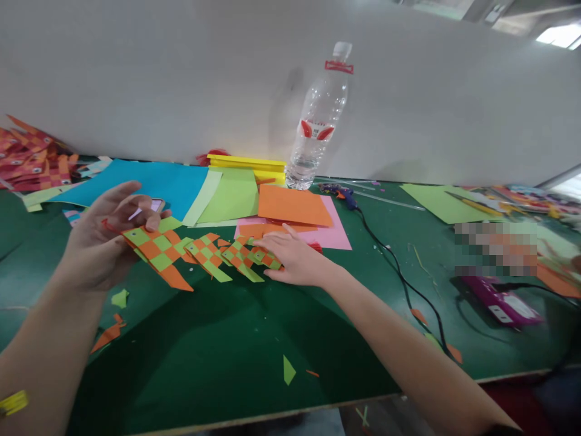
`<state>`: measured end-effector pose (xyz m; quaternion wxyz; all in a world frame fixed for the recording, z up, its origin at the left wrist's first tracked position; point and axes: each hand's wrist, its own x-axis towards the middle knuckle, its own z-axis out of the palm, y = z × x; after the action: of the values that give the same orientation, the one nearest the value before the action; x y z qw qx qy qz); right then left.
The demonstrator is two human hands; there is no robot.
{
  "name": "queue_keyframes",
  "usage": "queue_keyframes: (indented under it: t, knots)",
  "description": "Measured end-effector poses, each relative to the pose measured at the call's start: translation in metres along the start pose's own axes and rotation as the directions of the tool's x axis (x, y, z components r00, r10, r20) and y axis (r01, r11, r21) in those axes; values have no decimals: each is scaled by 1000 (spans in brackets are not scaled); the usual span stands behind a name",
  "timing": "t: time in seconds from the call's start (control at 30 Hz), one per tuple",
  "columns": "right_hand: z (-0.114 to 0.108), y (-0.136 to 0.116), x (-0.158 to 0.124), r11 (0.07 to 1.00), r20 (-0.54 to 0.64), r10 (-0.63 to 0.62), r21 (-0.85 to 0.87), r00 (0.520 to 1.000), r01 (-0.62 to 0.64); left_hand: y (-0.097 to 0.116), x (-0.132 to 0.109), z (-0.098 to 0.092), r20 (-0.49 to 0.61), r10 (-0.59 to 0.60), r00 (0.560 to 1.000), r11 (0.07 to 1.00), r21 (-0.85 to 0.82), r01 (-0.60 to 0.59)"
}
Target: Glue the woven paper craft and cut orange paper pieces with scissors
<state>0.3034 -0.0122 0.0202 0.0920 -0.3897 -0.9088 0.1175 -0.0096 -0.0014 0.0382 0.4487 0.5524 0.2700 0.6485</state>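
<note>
My left hand (106, 236) is closed on a large woven paper fish (160, 251) in orange and green checks, with a thin red cord by its nose. Two smaller woven fish, a middle one (206, 254) and another (239, 255), follow in a row to its right, partly overlapping. At the row's right end, my right hand (297, 257) has its fingers on the smallest fish (267, 258), whose tail end they hide. How the fish are joined is not clear. The row is held just above the green table (218, 351).
Blue paper (149, 181), green sheets (231, 197) and orange paper (293, 204) lie behind. A water bottle (318, 121) stands by the wall. To the right are a glue gun (342, 195), its cable and a purple power strip (499, 303). Paper scraps (288, 370) lie in front.
</note>
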Motion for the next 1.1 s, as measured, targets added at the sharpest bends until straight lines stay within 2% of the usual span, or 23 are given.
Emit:
queue_keyframes:
  t: [0.2, 0.4, 0.6, 0.77, 0.87, 1.0, 1.1]
  knots:
    - [-5, 2, 15, 1000, 51, -21, -2, 998, 21, 0, 1, 0, -97, -16, 995, 1000, -19, 14]
    - [2, 1, 25, 999, 46, -37, -14, 998, 38, 1, 2, -5, -121, -3, 993, 998, -58, -4]
    - [6, -3, 28, 999, 12, -24, -42, 1000, 24, 10, 5, 3, -190, 14, 982, 995, -94, -33]
    - [2, -13, 27, 993, -130, 88, -61, 988, -96, 17, 4, 7, -266, 28, 963, 994, -93, -55]
    - [-3, -20, 25, 981, -230, 123, -118, 965, -153, 21, 4, 6, -255, 63, 965, 993, -83, -86]
    - [-12, -29, 18, 957, -357, 87, -230, 930, -178, 25, 3, 4, -243, 106, 964, 991, -55, -123]
    - [-20, -33, 14, 942, -431, 56, -277, 900, -191, 26, 3, 4, -257, 95, 962, 993, -36, -108]
